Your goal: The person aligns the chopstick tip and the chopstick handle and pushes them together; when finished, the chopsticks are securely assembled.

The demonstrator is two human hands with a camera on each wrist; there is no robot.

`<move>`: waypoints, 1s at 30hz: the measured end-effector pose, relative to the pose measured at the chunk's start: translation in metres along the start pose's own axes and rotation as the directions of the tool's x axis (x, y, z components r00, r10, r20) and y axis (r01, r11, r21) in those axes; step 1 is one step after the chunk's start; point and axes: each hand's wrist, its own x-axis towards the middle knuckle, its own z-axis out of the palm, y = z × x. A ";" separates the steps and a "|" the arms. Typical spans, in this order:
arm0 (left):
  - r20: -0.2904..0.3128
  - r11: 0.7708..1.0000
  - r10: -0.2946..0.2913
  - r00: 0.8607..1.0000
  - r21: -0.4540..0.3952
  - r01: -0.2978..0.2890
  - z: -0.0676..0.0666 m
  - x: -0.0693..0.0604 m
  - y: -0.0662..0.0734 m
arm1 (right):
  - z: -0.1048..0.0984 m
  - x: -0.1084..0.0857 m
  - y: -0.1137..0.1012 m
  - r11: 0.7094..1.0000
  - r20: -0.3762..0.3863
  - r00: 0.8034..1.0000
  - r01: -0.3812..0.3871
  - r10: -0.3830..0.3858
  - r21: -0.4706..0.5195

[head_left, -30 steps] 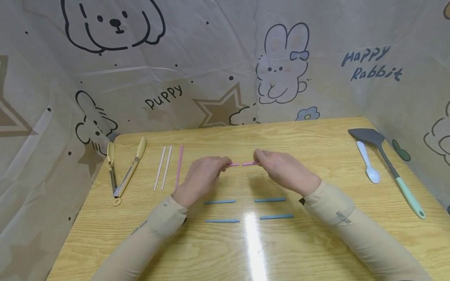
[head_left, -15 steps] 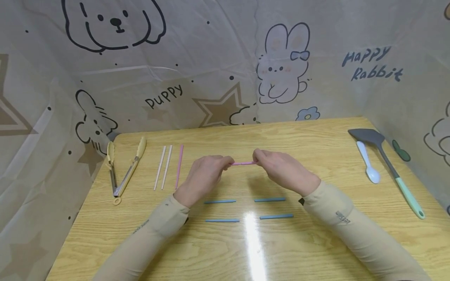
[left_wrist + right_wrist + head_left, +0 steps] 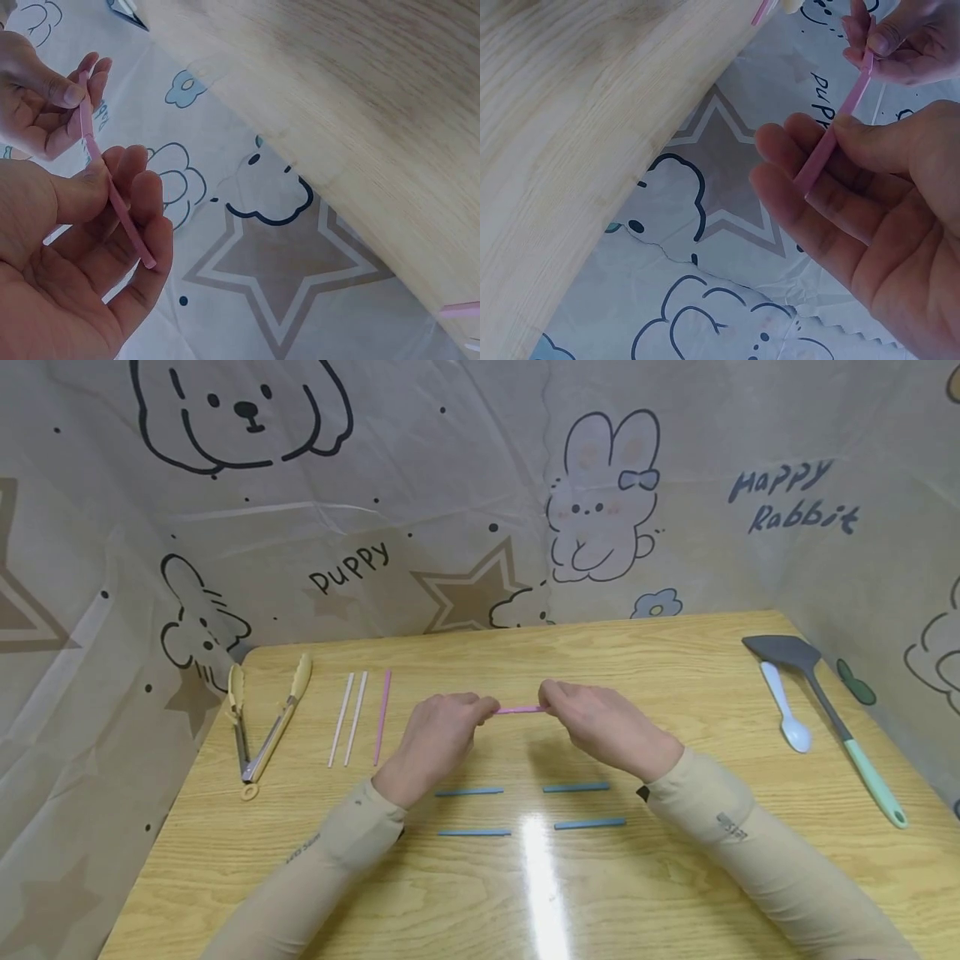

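From where I stand, the pink rod is held above the bench, spanning the gap between the person's two hands; at the wrists it shows two sections meeting at a joint, with a slight kink there. The left hand pinches one section between thumb and fingers; the right hand pinches the other in the same manner; the fingertips of the two hands stand near each other, not touching.

Nearer the person lie four blue rods, arranged as two pairs, left and right, roughly parallel to the bench's far edge; to the left of the left hand, a second pink rod and two white rods lie side by side, pointing away from the person; further left, tongs rest with arms spread, hinge end toward the person.

At the far right, a pale blue spoon lies just beside a spatula with grey blade and mint grip; a printed cloth forms the backdrop.
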 end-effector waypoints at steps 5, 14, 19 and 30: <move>-0.006 1.000 0.003 1.000 0.005 -0.003 0.002 0.000 0.001 | 0.000 0.000 -0.001 0.999 -0.013 1.000 0.006 -0.006 -0.040; -0.028 0.999 -0.008 1.000 0.032 0.009 0.010 0.000 0.006 | 0.002 0.001 -0.004 0.995 0.007 1.000 0.000 0.000 -0.095; -0.027 0.999 -0.024 0.999 0.038 0.025 0.014 0.001 0.009 | 0.001 0.001 -0.005 0.989 0.006 1.000 0.010 -0.010 -0.144; -0.067 0.999 -0.003 0.998 0.045 0.006 0.014 0.002 0.008 | 0.002 0.005 -0.008 0.978 -0.004 1.000 0.006 -0.007 -0.207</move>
